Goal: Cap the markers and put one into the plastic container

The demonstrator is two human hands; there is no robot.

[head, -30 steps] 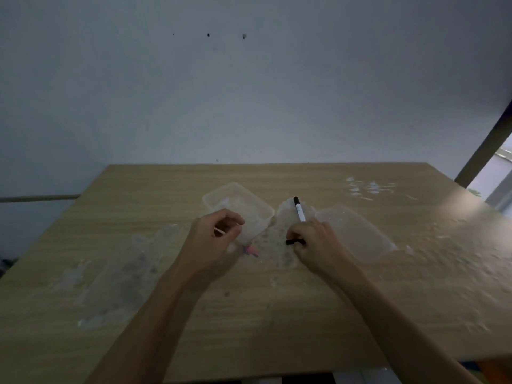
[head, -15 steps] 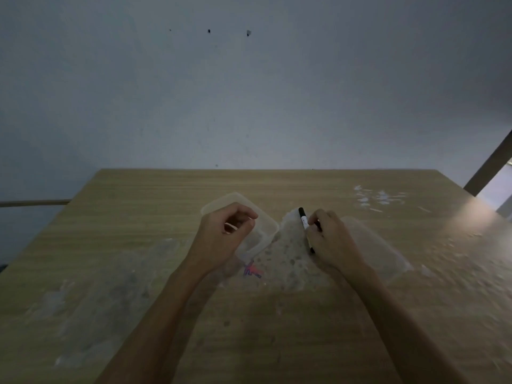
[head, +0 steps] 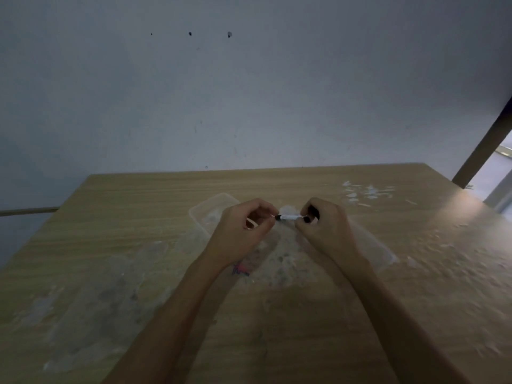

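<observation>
A white-barrelled black marker (head: 289, 217) lies level in the air between my hands. My right hand (head: 325, 230) grips its right end, where a black part shows among the fingers. The fingertips of my left hand (head: 242, 232) meet its black left tip, and that hand is also curled round a thin white stick-like marker (head: 250, 224), mostly hidden. The clear plastic container (head: 206, 212) sits on the table just behind and left of my left hand. Its clear lid (head: 372, 246) lies to the right, partly under my right forearm.
The wooden table (head: 277, 184) carries whitish smears across its middle, left and right. A small pink and blue mark or object (head: 241, 268) lies beside my left wrist. A dark slanted beam (head: 482, 151) stands at the far right. The wall rises behind the table.
My right hand turned the black marker from upright to level and brought it toward my left hand. The hands now meet at the marker. A black piece on the table is gone from sight.
</observation>
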